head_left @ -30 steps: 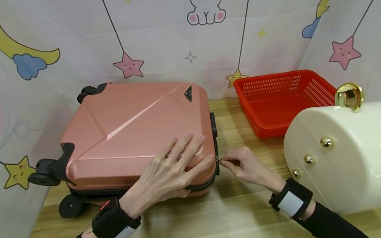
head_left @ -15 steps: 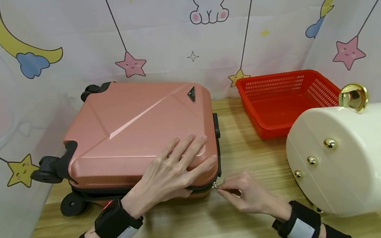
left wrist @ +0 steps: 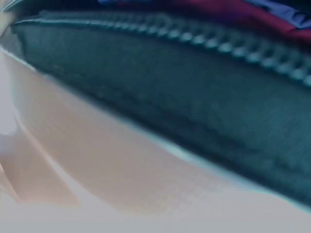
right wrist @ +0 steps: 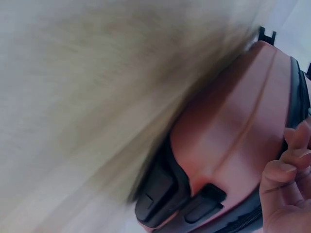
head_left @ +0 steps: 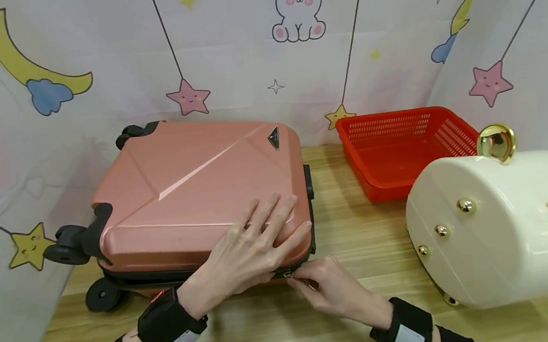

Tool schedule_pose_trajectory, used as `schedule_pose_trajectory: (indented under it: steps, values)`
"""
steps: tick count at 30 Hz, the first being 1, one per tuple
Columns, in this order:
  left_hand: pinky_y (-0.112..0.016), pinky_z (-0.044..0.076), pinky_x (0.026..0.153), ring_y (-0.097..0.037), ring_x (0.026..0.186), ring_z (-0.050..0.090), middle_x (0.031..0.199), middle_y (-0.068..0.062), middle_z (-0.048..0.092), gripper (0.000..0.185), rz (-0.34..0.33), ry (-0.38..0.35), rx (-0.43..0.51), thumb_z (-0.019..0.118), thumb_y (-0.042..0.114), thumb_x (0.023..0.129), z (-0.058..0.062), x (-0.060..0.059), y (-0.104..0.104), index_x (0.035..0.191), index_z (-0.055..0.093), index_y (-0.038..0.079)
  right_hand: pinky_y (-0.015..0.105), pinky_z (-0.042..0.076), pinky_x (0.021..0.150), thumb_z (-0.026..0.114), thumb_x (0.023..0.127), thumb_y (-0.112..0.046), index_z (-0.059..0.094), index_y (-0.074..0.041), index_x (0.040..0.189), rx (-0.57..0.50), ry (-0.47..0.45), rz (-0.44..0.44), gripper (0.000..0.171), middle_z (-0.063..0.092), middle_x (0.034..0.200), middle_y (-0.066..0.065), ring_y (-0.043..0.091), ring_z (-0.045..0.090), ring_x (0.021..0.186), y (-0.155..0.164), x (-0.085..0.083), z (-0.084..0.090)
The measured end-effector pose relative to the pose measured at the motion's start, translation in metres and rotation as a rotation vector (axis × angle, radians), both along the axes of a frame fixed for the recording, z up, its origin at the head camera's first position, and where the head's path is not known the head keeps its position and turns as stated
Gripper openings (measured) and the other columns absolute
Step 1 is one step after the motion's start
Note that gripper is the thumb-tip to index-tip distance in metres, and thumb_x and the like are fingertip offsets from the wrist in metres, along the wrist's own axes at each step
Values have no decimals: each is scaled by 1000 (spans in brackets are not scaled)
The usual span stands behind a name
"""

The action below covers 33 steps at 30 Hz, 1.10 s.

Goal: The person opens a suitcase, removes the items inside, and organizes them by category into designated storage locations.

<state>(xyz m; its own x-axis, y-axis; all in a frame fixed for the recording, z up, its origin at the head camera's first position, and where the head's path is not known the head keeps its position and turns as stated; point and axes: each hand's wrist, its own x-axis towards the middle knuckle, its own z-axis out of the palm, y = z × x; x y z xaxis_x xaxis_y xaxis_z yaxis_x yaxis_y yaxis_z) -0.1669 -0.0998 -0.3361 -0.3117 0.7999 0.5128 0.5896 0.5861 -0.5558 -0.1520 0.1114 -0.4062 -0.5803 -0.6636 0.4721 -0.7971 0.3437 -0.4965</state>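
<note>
From the head view I see the pink hard-shell suitcase lying flat on the wooden table, wheels toward 9 o'clock, with the left hand spread flat on the lid near its 5 o'clock corner, fingers straight and pressing down. The right hand pinches the zipper pull between thumb and forefinger at the lower front edge of the case, just under the left hand's fingers. Across the last 1 second that pull has travelled: it was up on the short side at 3 o'clock, then at the corner, and now it sits round the corner on the front edge, so I judge the zip is being run along the seam toward 7 o'clock while the left hand has stayed planted on the lid. The red plastic basket sits at 2 o'clock and a white case with gold studs at 3 o'clock, both apart from the suitcase. In the left wrist view I get only a blurred close look at the dark zipper band and its row of teeth, with the pink shell below; no fingers show. In the right wrist view the picture is smeared by motion; I make out the suitcase's shell, a black side handle, and curled fingertips at 4 o'clock, though the pull itself is hidden there.
</note>
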Motion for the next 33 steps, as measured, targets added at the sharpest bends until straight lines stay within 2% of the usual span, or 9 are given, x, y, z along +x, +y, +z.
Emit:
schedule_pose_trajectory:
  steps: [3, 8, 13, 17, 22, 26, 29, 33]
  values:
    - [-50, 54, 98, -38, 130, 54, 150, -19, 49, 91, 21, -6, -19, 80, 68, 67, 1, 0, 1, 142, 53, 24, 4, 31, 53, 69, 91, -5, 67, -16, 72, 18, 32, 6, 22, 53, 55, -11, -10, 40, 54, 0, -4, 1]
    - [-52, 54, 98, -39, 133, 52, 152, -19, 47, 91, 50, -37, -50, 82, 65, 66, 2, 2, 1, 143, 52, 27, 3, 27, 51, 71, 89, -7, 64, -17, 62, 29, 112, 40, 29, 52, 52, -13, -11, 39, 51, 3, -11, 1]
    - [-53, 54, 98, -38, 135, 51, 153, -18, 46, 90, 59, -61, -60, 83, 63, 66, 2, 3, 1, 143, 51, 27, 9, 36, 60, 74, 87, -10, 64, -20, 59, 55, 177, 70, 31, 54, 53, -15, -10, 41, 53, 11, -20, 2]
    - [-52, 55, 97, -38, 134, 52, 152, -17, 47, 86, 52, -47, -58, 80, 60, 69, 2, 3, 0, 143, 51, 27, 14, 37, 65, 75, 85, -8, 58, -20, 56, 42, 198, 115, 35, 48, 50, -14, -7, 41, 55, 20, -27, 2]
    - [-51, 56, 95, -37, 132, 54, 151, -17, 48, 78, 42, -22, -54, 74, 59, 76, 2, 3, 0, 143, 52, 27, 16, 36, 68, 75, 85, -7, 54, -19, 55, 32, 184, 166, 38, 44, 50, -12, -2, 42, 57, 32, -37, 2]
    - [-51, 57, 94, -37, 131, 55, 151, -17, 48, 71, 40, -16, -49, 71, 55, 81, 2, 3, 1, 143, 52, 27, 13, 33, 68, 74, 87, -7, 53, -18, 56, 39, 124, 217, 39, 42, 52, -10, 0, 41, 59, 39, -46, 2]
    - [-51, 57, 95, -37, 131, 55, 151, -17, 48, 66, 40, -18, -49, 68, 54, 84, 2, 4, 1, 143, 52, 27, 9, 31, 64, 72, 89, -7, 53, -16, 57, 46, 72, 252, 38, 41, 55, -9, 1, 41, 59, 43, -51, 3]
    - [-51, 56, 95, -37, 131, 55, 151, -16, 48, 61, 41, -15, -46, 63, 54, 88, 2, 3, 0, 142, 52, 27, 7, 27, 58, 72, 88, -4, 54, -14, 57, 42, 8, 246, 37, 38, 55, -8, 0, 38, 56, 49, -59, 3]
